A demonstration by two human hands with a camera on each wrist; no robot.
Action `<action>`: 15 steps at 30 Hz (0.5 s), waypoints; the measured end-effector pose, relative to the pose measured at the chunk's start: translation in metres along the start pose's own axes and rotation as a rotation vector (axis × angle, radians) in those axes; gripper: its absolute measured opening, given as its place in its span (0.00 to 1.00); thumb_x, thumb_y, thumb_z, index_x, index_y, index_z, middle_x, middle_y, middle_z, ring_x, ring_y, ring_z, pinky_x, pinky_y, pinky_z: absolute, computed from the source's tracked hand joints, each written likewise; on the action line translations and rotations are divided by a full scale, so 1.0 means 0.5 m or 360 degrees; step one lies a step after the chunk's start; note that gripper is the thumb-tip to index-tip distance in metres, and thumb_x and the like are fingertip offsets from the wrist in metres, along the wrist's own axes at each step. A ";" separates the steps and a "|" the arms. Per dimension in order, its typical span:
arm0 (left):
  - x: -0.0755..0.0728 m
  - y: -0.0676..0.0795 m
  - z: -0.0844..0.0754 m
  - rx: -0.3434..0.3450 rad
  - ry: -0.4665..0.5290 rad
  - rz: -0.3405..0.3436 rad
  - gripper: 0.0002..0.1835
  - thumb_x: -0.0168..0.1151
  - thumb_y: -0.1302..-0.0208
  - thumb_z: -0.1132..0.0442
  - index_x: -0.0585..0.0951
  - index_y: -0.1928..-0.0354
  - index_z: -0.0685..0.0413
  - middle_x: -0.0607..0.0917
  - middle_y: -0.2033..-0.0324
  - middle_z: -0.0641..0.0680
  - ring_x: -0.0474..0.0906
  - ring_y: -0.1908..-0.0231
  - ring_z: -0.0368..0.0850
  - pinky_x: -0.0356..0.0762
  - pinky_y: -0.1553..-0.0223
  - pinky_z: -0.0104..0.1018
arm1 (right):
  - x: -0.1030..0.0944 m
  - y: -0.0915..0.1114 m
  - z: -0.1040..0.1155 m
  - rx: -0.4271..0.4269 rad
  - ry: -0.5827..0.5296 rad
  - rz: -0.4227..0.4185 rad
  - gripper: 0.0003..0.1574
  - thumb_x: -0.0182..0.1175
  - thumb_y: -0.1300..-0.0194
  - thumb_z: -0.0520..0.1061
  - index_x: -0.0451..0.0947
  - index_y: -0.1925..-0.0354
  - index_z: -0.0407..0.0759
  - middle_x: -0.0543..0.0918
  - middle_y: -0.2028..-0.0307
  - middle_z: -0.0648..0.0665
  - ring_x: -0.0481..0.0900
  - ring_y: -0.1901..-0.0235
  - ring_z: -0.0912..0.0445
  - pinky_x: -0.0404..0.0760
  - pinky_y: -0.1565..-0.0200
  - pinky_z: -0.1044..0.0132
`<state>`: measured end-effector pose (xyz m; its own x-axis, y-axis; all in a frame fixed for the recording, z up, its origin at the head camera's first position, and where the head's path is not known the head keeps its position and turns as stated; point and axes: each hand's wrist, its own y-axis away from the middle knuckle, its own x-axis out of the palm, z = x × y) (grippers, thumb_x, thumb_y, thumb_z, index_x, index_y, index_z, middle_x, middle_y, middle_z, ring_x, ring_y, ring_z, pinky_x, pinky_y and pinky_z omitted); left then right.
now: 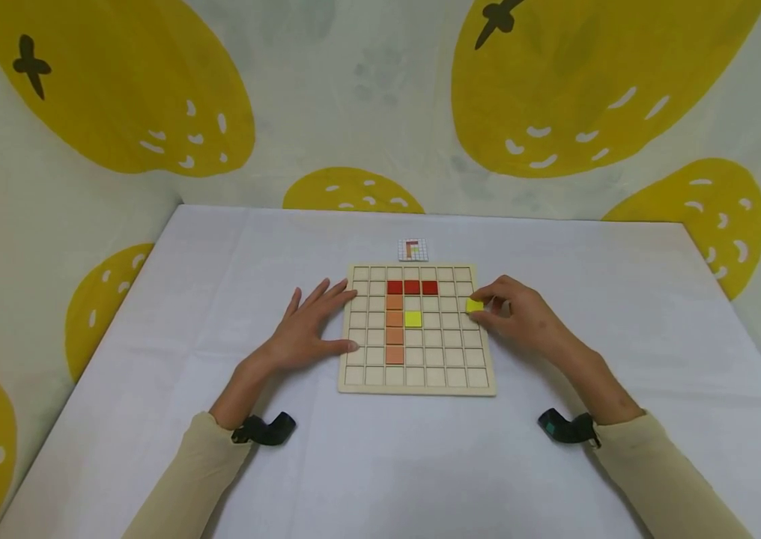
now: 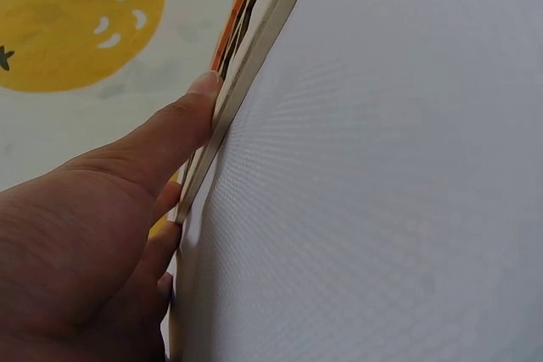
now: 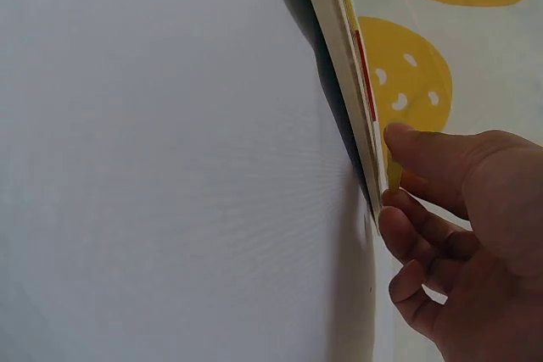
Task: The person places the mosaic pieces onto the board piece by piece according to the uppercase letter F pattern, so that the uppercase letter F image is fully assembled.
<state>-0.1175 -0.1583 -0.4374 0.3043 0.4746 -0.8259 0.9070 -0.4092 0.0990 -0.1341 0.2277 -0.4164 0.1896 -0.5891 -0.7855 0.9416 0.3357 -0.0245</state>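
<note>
A square wooden grid board (image 1: 448, 382) lies flat on the white table. In its cells sit three red tiles (image 1: 412, 287) in a row, a column of several orange tiles (image 1: 395, 337) below the leftmost red one, and one yellow tile (image 1: 413, 319). My left hand (image 1: 306, 333) rests on the board's left edge, thumb and fingers spread. Between thumb and fingers, my right hand (image 1: 522, 314) pinches another yellow tile (image 1: 474, 305) over the right edge. From the right wrist view, that tile shows edge-on between the right fingertips (image 3: 399, 137).
A small pattern card (image 1: 413, 249) with a coloured grid lies just behind the board. The white table (image 1: 252, 247) meets a cloth backdrop (image 1: 380, 90) printed with large yellow fruit. A dark wrist device (image 1: 266, 429) is strapped by each sleeve.
</note>
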 end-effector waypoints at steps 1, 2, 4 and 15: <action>0.000 0.000 0.000 0.0005 0.0005 -0.0002 0.48 0.72 0.38 0.40 0.61 0.19 0.37 0.54 0.16 0.47 0.38 0.15 0.53 0.24 0.19 0.66 | 0.002 0.000 0.002 0.0004 -0.0001 0.0009 0.20 0.73 0.35 0.43 0.85 0.46 0.39 0.81 0.57 0.43 0.77 0.57 0.51 0.75 0.59 0.71; 0.000 0.000 0.000 0.0004 0.0007 0.0000 0.48 0.73 0.38 0.40 0.61 0.19 0.36 0.54 0.16 0.47 0.38 0.15 0.53 0.24 0.19 0.66 | 0.003 0.001 0.004 0.0006 0.0000 0.0016 0.20 0.73 0.35 0.43 0.85 0.45 0.39 0.81 0.57 0.43 0.77 0.57 0.51 0.75 0.59 0.71; 0.000 0.000 -0.001 0.0007 0.0011 -0.0001 0.49 0.73 0.38 0.40 0.61 0.19 0.36 0.54 0.16 0.47 0.38 0.15 0.53 0.24 0.19 0.66 | 0.006 0.002 0.008 -0.0001 -0.0002 0.0025 0.21 0.73 0.35 0.43 0.85 0.45 0.39 0.81 0.57 0.44 0.76 0.57 0.52 0.75 0.59 0.72; 0.001 -0.001 -0.002 0.0005 -0.0009 -0.0002 0.48 0.72 0.38 0.40 0.61 0.19 0.36 0.54 0.16 0.47 0.38 0.15 0.53 0.23 0.19 0.66 | 0.022 0.001 0.025 -0.0037 0.0043 0.0030 0.21 0.75 0.37 0.45 0.87 0.47 0.41 0.81 0.57 0.45 0.77 0.57 0.52 0.78 0.56 0.65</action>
<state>-0.1176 -0.1573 -0.4371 0.3018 0.4707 -0.8291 0.9065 -0.4111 0.0966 -0.1283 0.2122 -0.4174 0.1993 -0.5627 -0.8023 0.9313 0.3635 -0.0236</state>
